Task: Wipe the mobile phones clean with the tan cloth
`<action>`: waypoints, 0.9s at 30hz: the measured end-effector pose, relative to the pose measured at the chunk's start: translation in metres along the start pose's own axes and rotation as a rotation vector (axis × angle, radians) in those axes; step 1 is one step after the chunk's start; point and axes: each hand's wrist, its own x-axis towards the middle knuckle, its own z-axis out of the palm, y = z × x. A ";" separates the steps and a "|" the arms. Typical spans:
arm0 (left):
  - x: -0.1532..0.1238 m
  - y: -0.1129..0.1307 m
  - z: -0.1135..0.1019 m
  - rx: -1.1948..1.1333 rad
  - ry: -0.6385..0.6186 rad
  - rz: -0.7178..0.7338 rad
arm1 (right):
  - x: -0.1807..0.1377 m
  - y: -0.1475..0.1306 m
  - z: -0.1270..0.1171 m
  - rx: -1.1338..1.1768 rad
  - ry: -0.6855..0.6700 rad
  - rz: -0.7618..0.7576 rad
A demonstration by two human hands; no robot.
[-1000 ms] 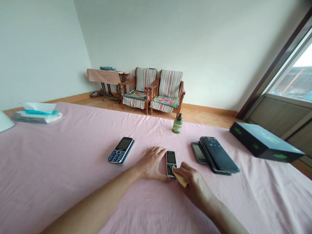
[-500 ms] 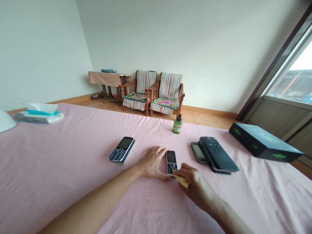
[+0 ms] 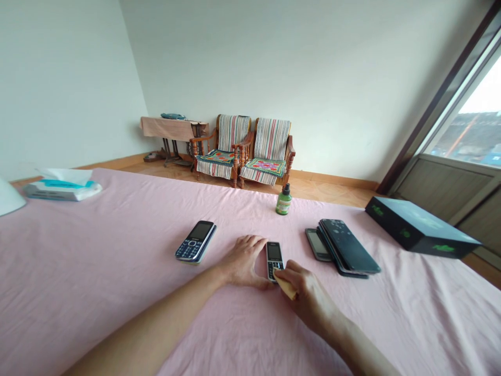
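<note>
A small black keypad phone (image 3: 273, 257) lies on the pink cloth (image 3: 117, 261) in front of me. My left hand (image 3: 242, 260) rests against its left edge, fingers curved along the phone and thumb by its near end, holding it in place. My right hand (image 3: 303, 290) is closed on a small tan pad (image 3: 285, 287), whose tip touches the phone's lower keypad.
A blue keypad phone (image 3: 195, 241) lies to the left. A stack of dark smartphones (image 3: 340, 246) sits to the right, a green bottle (image 3: 283, 199) behind, a black box (image 3: 419, 226) far right. A tissue pack (image 3: 62, 185) lies far left. Two striped chairs (image 3: 245, 151) stand beyond.
My right hand with the tan pad has slid slightly left over the phone's lower end. The left hand has stayed put. The view has shifted a little.
</note>
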 end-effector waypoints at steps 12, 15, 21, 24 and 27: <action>0.000 -0.002 0.002 -0.012 0.004 -0.012 | 0.008 -0.003 0.005 -0.073 -0.003 -0.053; 0.000 -0.002 0.002 -0.012 0.006 -0.010 | 0.007 0.000 0.002 -0.071 -0.002 -0.044; -0.001 -0.003 0.003 -0.009 0.007 -0.002 | 0.003 -0.008 0.004 -0.054 -0.015 -0.071; -0.001 -0.004 0.004 -0.006 0.009 -0.001 | 0.001 -0.009 0.004 -0.019 -0.028 -0.089; -0.001 -0.005 0.004 -0.007 0.006 0.003 | -0.002 0.003 -0.001 -0.060 0.023 -0.018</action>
